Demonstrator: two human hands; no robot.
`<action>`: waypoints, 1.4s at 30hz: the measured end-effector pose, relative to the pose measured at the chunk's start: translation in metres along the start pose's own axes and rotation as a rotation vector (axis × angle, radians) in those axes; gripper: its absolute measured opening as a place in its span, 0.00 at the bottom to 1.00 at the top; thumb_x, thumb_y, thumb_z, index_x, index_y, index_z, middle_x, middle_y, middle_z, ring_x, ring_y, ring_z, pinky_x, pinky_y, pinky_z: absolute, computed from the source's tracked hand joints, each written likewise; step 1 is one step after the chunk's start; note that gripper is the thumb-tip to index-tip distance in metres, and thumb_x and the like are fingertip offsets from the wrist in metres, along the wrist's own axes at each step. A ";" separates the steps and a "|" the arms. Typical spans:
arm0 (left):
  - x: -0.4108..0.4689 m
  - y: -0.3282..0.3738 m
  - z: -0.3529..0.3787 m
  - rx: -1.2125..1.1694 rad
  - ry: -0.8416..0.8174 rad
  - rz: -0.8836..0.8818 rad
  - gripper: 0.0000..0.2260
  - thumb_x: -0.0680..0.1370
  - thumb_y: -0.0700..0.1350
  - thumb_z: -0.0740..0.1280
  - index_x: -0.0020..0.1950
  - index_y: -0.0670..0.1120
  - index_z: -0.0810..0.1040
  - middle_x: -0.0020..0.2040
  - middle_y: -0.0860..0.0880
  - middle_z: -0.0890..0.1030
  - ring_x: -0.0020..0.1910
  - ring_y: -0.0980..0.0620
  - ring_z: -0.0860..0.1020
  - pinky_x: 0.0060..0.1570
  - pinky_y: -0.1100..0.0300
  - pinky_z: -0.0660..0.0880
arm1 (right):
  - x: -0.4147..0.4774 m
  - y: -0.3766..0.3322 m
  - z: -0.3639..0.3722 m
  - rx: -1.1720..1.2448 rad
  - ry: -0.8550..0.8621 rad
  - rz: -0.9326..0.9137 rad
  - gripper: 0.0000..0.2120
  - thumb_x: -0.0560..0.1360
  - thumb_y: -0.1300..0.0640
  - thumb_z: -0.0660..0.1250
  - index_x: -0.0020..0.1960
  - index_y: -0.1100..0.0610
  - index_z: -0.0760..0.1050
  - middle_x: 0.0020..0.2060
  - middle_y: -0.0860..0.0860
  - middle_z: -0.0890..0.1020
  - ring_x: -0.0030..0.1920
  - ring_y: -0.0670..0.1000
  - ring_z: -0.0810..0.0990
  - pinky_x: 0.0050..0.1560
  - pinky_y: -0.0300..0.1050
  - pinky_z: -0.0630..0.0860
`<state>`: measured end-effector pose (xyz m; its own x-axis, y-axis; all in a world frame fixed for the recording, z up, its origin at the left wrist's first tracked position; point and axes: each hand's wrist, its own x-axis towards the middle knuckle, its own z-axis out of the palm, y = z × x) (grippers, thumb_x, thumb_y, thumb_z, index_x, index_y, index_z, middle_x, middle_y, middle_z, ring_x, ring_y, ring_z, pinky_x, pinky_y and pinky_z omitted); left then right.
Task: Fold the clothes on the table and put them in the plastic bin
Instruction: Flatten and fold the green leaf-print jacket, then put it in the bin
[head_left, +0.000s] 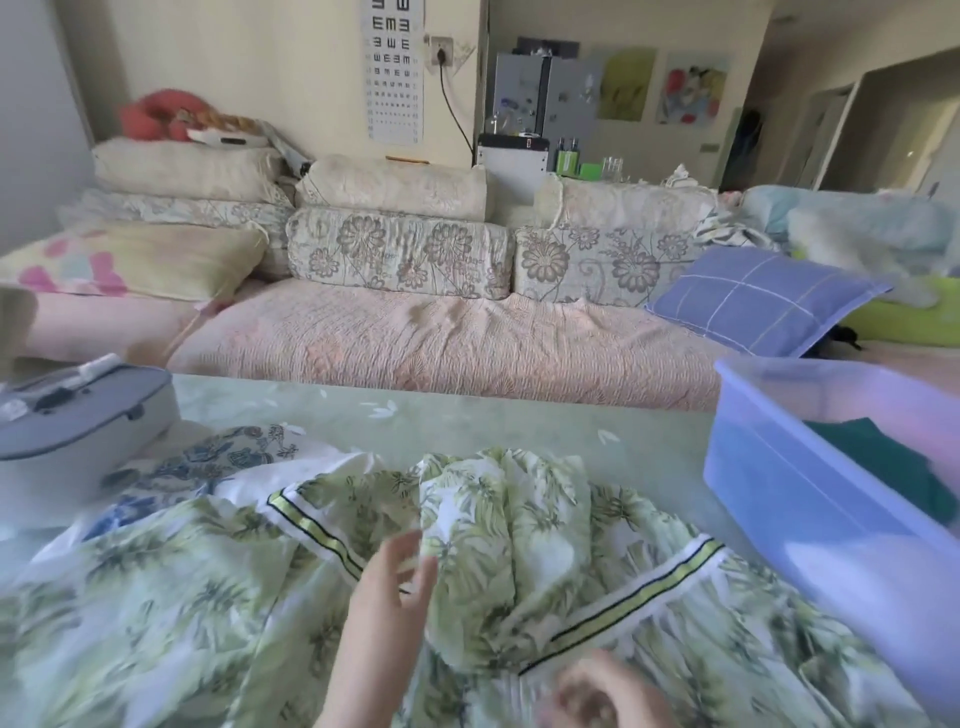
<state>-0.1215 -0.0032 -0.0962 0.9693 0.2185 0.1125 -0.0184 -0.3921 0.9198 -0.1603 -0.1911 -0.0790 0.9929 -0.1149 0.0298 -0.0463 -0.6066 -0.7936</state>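
Garment (493, 519) lying bunched | I'm hovering left hand (387, 587), fingers spread | right hand (597, 693) blurred, grip unclear | I'm planning flattening first.

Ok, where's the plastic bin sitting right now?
In the head view the plastic bin sits on the right side of the table, just right of the leaf-print garment, with a dark green garment inside it.
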 end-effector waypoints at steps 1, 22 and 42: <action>-0.011 -0.004 0.002 0.098 -0.009 0.010 0.08 0.79 0.49 0.62 0.58 0.57 0.71 0.58 0.52 0.76 0.50 0.57 0.76 0.51 0.60 0.73 | -0.009 0.004 -0.001 -0.043 -0.112 -0.027 0.11 0.66 0.53 0.77 0.37 0.47 0.74 0.35 0.45 0.76 0.39 0.46 0.79 0.39 0.36 0.69; 0.000 0.011 0.014 -0.328 -0.131 -0.515 0.18 0.78 0.31 0.59 0.66 0.44 0.66 0.48 0.40 0.76 0.36 0.45 0.78 0.32 0.55 0.81 | 0.032 0.034 -0.009 0.809 0.126 0.220 0.06 0.74 0.69 0.67 0.49 0.64 0.73 0.41 0.55 0.81 0.35 0.54 0.84 0.44 0.51 0.82; 0.008 0.000 0.039 0.082 0.035 -0.206 0.08 0.81 0.44 0.60 0.48 0.41 0.74 0.35 0.48 0.75 0.29 0.53 0.72 0.29 0.63 0.71 | 0.038 0.062 -0.013 0.486 0.058 0.138 0.19 0.71 0.64 0.72 0.59 0.56 0.72 0.48 0.51 0.82 0.46 0.50 0.82 0.47 0.45 0.77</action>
<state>-0.1046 -0.0364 -0.1104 0.9415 0.3314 -0.0606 0.2007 -0.4071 0.8910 -0.1273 -0.2433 -0.1195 0.9728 -0.2199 -0.0725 -0.1068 -0.1481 -0.9832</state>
